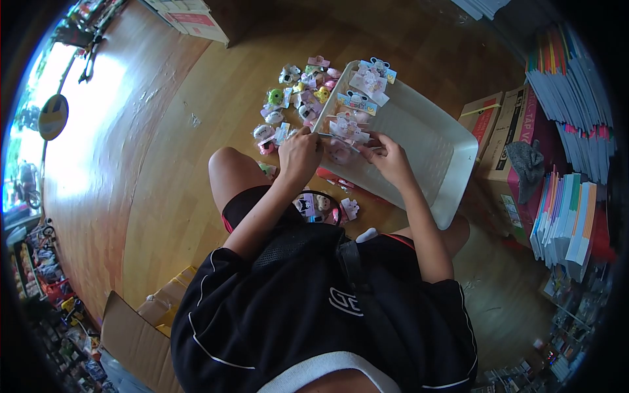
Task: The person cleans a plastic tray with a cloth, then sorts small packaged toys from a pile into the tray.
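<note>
A white plastic tray (419,131) lies tilted on the wooden floor, with several small packaged plush items along its left side. My left hand (301,156) is closed at the tray's left edge; what it grips is too small to make out. At the same packaged pink item (339,152), my right hand (386,157) has its fingers bent together, touching its clear wrapping. Just above both hands is a pink-and-white packaged plush (348,128). More packaged plush toys (308,98) are heaped on the floor left of the tray.
Cardboard boxes (504,144) and stacked books or folders (570,111) stand at the right. An open carton (134,340) is at the lower left. Between my legs lie more small packaged toys (322,204). Another box (196,16) stands at the top.
</note>
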Available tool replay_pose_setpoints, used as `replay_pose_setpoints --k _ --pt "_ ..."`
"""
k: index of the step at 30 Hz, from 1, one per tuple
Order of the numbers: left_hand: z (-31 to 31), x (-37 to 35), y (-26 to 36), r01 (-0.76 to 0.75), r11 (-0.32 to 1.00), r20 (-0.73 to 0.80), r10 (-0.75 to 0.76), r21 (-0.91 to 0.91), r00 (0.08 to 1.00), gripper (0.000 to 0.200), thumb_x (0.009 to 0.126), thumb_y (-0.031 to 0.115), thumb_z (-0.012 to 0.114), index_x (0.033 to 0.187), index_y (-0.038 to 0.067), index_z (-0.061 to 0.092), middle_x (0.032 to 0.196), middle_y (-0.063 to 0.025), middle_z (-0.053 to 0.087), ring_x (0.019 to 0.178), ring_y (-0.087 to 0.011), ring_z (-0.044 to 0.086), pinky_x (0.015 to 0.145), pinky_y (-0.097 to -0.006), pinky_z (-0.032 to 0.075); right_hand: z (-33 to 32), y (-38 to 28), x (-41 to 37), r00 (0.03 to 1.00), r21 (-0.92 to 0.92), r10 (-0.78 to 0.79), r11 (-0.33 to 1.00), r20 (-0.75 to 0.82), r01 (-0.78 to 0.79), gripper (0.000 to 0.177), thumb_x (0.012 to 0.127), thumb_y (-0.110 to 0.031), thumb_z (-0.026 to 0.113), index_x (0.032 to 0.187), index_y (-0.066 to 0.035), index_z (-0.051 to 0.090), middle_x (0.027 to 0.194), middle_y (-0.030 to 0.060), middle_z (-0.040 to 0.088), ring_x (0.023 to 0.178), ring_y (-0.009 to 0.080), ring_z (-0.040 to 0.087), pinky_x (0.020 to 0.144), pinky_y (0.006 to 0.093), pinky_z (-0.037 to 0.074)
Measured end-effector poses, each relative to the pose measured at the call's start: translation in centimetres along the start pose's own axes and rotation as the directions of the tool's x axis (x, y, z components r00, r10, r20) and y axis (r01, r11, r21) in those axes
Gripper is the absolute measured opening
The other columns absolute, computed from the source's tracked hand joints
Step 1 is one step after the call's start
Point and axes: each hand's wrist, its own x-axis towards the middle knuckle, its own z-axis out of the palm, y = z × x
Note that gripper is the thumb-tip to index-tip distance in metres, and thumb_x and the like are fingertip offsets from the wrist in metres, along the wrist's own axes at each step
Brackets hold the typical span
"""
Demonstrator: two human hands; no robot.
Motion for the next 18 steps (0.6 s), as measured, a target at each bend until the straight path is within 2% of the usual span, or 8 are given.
replay_pose_setpoints --k 1,4,8,10,11,14,16,18 --pt "0.1 0.0 0.2 0.001 1.000 0.000 -0.001 0.000 1.000 0.012 0.065 0.017 0.056 0.065 0.005 0.057 0.073 -0.0082 0.054 0.067 -0.0256 0.056 0.057 -0.0356 0.044 0.2 0.6 0.3 0.996 0.177 0.083 0.981 0.010 -0.084 0.037 0.074 -0.021 0.062 0.099 0.004 0.051 0.083 0.0098 0.059 0.072 0.0118 0.058 0.061 0.0237 0.045" --pt "0.5 -0.1 0.5 0.023 0.999 -0.014 -0.023 0.032 1.000 0.011 0.064 0.016 0.056 0.064 0.004 0.057 0.073 -0.0079 0.053 0.069 -0.0250 0.056 0.057 -0.0353 0.044 1.5 1.8 0.3 0.998 0.298 0.058 0.953 -0.015 -0.051 0.030 0.077 -0.015 0.057 0.098 0.006 0.050 0.082 0.0118 0.059 0.074 0.0126 0.058 0.062 0.0227 0.046" --pt "0.4 0.0 0.2 -0.018 0.999 -0.024 0.019 0.044 1.000 0.011 0.063 0.015 0.056 0.062 0.004 0.057 0.072 -0.0076 0.053 0.070 -0.0243 0.055 0.058 -0.0349 0.044 2.1 2.3 0.4 0.990 0.228 0.122 0.968 -0.074 -0.103 0.026 0.079 -0.010 0.054 0.098 0.006 0.049 0.082 0.0121 0.059 0.072 0.0129 0.058 0.064 0.0222 0.046" --pt "0.1 0.0 -0.2 -0.033 0.999 -0.012 0.034 0.027 0.999 0.010 0.062 0.015 0.056 0.062 0.004 0.057 0.072 -0.0075 0.053 0.071 -0.0242 0.055 0.058 -0.0349 0.044 2.2 2.4 0.2 0.986 0.364 0.151 0.924 -0.069 -0.116 0.031 0.077 -0.007 0.054 0.103 0.005 0.045 0.084 0.0119 0.058 0.075 0.0140 0.058 0.066 0.0227 0.045" --pt "-0.1 0.0 -0.3 -0.037 0.999 -0.012 0.037 0.015 0.999 0.010 0.062 0.015 0.056 0.063 0.005 0.058 0.072 -0.0075 0.053 0.070 -0.0247 0.055 0.058 -0.0351 0.045 2.2 2.5 0.0 0.986 0.365 0.152 0.923 -0.066 -0.118 0.031 0.077 -0.007 0.054 0.103 0.005 0.045 0.084 0.0119 0.058 0.075 0.0140 0.058 0.066 0.0227 0.045" --pt "-0.7 0.1 -0.5 -0.037 0.998 0.020 0.038 -0.051 0.999 0.013 0.062 0.017 0.058 0.066 0.005 0.060 0.070 -0.0081 0.054 0.067 -0.0253 0.055 0.058 -0.0352 0.044 2.2 2.2 -0.7 0.996 0.324 0.063 0.945 -0.070 -0.037 0.043 0.071 -0.007 0.060 0.108 0.002 0.041 0.085 0.0102 0.058 0.080 0.0145 0.057 0.068 0.0244 0.045" --pt "-1.7 0.3 -0.7 -0.035 0.994 0.054 0.041 -0.107 0.998 0.016 0.062 0.020 0.060 0.067 0.005 0.061 0.068 -0.0089 0.055 0.065 -0.0254 0.056 0.057 -0.0352 0.044 2.1 1.5 -0.7 0.998 0.019 0.059 0.998 -0.006 -0.059 0.052 0.066 -0.008 0.065 0.110 -0.001 0.039 0.088 0.0103 0.055 0.083 0.0187 0.055 0.070 0.0287 0.045" --pt "-3.3 0.7 -1.1 0.058 0.959 0.234 0.009 -0.278 0.972 0.028 0.060 0.026 0.066 0.077 0.005 0.060 0.063 -0.0102 0.054 0.061 -0.0250 0.056 0.055 -0.0343 0.043 2.3 0.3 -0.6 0.999 -0.050 0.021 0.998 -0.039 -0.023 0.051 0.065 -0.011 0.067 0.107 -0.001 0.041 0.087 0.0104 0.055 0.081 0.0186 0.055 0.068 0.0291 0.045"
